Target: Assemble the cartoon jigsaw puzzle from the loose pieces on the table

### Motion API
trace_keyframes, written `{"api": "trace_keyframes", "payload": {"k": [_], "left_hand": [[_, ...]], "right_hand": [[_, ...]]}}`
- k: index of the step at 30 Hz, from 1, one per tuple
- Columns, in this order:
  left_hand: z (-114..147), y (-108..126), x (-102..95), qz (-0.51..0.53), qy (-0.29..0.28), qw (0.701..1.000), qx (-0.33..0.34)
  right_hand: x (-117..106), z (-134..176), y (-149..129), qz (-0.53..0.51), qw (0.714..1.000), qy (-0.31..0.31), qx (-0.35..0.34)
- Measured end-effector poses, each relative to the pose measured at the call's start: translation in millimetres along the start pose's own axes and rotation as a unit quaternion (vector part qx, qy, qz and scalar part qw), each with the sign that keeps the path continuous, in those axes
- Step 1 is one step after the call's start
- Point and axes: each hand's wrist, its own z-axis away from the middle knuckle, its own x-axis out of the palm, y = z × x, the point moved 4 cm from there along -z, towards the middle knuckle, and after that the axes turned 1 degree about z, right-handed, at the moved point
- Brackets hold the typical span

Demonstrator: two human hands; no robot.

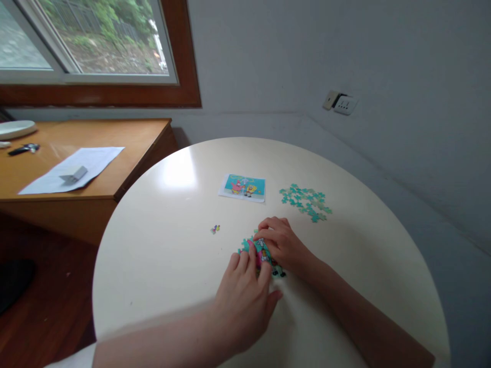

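Note:
A partly joined jigsaw cluster (262, 254), teal and pink, lies on the round cream table (161, 245). My left hand (245, 299) rests flat, its fingertips pressing on the cluster's near left side. My right hand (279, 244) curls over the cluster's far right edge, fingertips pinching a piece there. A printed cartoon reference picture (243, 187) lies farther back. A loose group of teal puzzle pieces (306, 202) is spread to the right of it. One small separate piece (215, 229) sits left of my hands.
A wooden desk (126, 138) stands to the left under a window, carrying a sheet of paper (72, 168), a small grey object (73, 175), a white plate (15, 129) and a dark tool (23, 149). A wall socket (341, 103) is on the right wall.

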Motion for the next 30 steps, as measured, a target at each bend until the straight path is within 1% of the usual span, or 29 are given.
{"api": "trace_keyframes", "payload": {"k": [8,12,15,18,22,25,28,30], "left_hand": [[-2.8,-1.8,-2.2,-0.002,0.002,1.0,-0.006],[-2.5,-2.7,1.4,-0.003,-0.008,1.0,-0.009],[-1.3,-4.4,6.0,-0.006,0.006,1.0,-0.012],[-0.8,-7.3,10.3,-0.016,0.023,1.0,-0.012],[-2.7,-8.1,12.3,-0.03,0.042,0.998,0.033],[-4.0,-8.5,14.8,-0.027,0.027,0.998,0.049],[-4.3,-9.2,17.9,-0.019,0.009,0.999,0.048],[-4.1,-9.6,18.6,-0.016,0.008,0.999,0.047]], "right_hand": [[-0.3,-0.8,-1.0,-0.003,1.0,-0.008,0.017],[-0.2,-0.6,0.3,0.004,1.0,-0.009,0.013],[-1.5,-0.5,-0.2,0.006,1.0,-0.005,0.011],[-6.1,-1.0,0.1,0.01,0.999,0.018,0.027],[-15.1,-1.1,5.1,0.03,0.995,0.078,0.059],[-19.2,-0.8,9.2,0.047,0.991,0.104,0.074],[-20.8,-1.0,10.8,0.058,0.989,0.107,0.079],[-21.0,-1.3,10.9,0.06,0.989,0.107,0.081]]}}
